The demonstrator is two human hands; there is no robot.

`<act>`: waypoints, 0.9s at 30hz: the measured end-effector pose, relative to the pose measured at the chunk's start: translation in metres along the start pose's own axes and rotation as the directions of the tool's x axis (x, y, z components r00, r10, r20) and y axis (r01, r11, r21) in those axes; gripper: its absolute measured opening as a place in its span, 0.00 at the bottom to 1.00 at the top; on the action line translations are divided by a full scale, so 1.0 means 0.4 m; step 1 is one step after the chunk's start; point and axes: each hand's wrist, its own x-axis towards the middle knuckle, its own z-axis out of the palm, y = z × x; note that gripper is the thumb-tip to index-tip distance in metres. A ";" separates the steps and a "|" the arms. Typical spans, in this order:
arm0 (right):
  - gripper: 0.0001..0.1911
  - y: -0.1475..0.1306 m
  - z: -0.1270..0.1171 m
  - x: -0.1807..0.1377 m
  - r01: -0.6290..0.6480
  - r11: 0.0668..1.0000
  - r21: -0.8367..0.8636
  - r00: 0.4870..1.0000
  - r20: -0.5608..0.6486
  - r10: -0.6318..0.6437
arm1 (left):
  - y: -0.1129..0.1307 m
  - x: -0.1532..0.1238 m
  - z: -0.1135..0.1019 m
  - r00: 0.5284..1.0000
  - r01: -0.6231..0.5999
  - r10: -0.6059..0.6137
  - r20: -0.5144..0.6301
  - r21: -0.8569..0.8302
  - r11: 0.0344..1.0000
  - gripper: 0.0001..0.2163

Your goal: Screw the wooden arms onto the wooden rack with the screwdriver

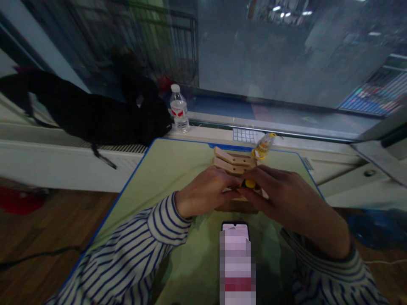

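Note:
My left hand (206,190) and my right hand (280,195) meet over the middle of a green table mat (165,169). Both have their fingers curled around a light wooden assembly (233,163) made of several stacked flat pieces. A small yellow round part (250,184) shows between my fingertips, pinched by the right hand against the wood. The lower part of the wooden assembly is hidden under my hands. A small clear tube with a yellow label (263,147) leans just behind the wood.
A phone (235,254) lies on the mat below my hands. A water bottle (179,109) and a black bag (95,114) sit on the window ledge behind. A small grid-printed card (244,135) lies at the table's far edge.

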 end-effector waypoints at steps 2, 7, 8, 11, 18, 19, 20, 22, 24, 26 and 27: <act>0.14 -0.001 -0.005 -0.004 0.016 1.000 0.014 0.999 -0.028 -0.016 | -0.001 -0.001 0.003 1.000 0.002 -0.002 -0.002 0.001 1.000 0.09; 0.16 -0.002 -0.013 -0.013 0.066 0.997 0.047 0.996 -0.056 -0.063 | -0.005 -0.002 0.008 1.000 -0.009 0.009 -0.016 0.019 1.000 0.05; 0.16 -0.002 -0.012 -0.014 0.077 0.996 0.047 0.996 -0.050 -0.074 | -0.007 -0.002 0.009 1.000 -0.011 0.011 -0.010 0.021 1.000 0.05; 0.15 -0.001 -0.004 -0.011 0.094 0.995 0.042 0.995 -0.026 -0.093 | -0.012 -0.001 0.010 1.000 -0.029 0.029 0.013 0.032 0.999 0.06; 0.11 0.002 -0.001 -0.007 0.065 0.998 0.014 0.998 0.000 -0.065 | -0.016 -0.003 0.013 0.999 -0.043 0.042 0.017 0.056 0.998 0.06; 0.11 0.001 -0.002 -0.007 0.063 0.998 0.013 0.998 0.003 -0.063 | -0.015 -0.004 0.012 0.998 -0.055 0.055 0.015 0.043 0.998 0.06; 0.11 0.000 -0.003 -0.006 0.063 0.998 0.008 0.998 0.002 -0.063 | -0.014 -0.004 0.012 0.997 -0.071 0.071 0.013 0.025 0.997 0.07; 0.11 -0.002 -0.003 -0.005 0.067 0.998 -0.003 0.998 -0.002 -0.067 | -0.012 -0.003 0.009 0.995 -0.099 0.099 0.002 -0.017 0.995 0.08; 0.11 -0.002 -0.002 -0.003 0.063 0.998 -0.008 0.998 0.003 -0.063 | -0.011 -0.003 0.008 0.993 -0.115 0.115 -0.007 -0.044 0.992 0.08; 0.11 -0.002 -0.001 -0.002 0.050 0.999 -0.008 0.999 0.010 -0.050 | -0.010 -0.002 0.007 0.994 -0.112 0.112 -0.009 -0.045 0.993 0.08; 0.10 -0.002 0.000 -0.002 0.049 0.999 -0.005 0.999 0.013 -0.048 | -0.010 -0.002 0.007 0.994 -0.106 0.106 -0.009 -0.037 0.994 0.08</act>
